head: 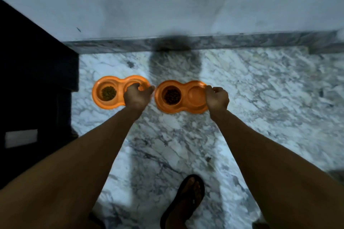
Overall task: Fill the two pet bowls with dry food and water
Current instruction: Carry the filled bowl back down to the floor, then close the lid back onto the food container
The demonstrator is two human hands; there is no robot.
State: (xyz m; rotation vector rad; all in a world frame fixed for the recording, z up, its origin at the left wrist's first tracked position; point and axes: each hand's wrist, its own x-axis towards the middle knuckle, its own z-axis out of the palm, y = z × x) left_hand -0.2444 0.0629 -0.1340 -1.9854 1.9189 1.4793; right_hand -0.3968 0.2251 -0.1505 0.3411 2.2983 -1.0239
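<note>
Two orange double pet bowls lie side by side on the marble floor. The left bowl (98, 96) has dry food (108, 93) in its left cup; my left hand (136, 95) grips its right end, covering most of the right cup. The right bowl (183, 107) holds dark dry food (172, 96) in its left cup. Its right cup (196, 95) looks smooth, and I cannot tell whether it holds water. My right hand (217, 97) grips that bowl's right rim with curled fingers.
A dark cabinet (35, 80) stands at the left, close to the left bowl. A marble skirting (242, 41) and pale wall run behind the bowls. My sandalled foot (186, 199) stands on the floor below them.
</note>
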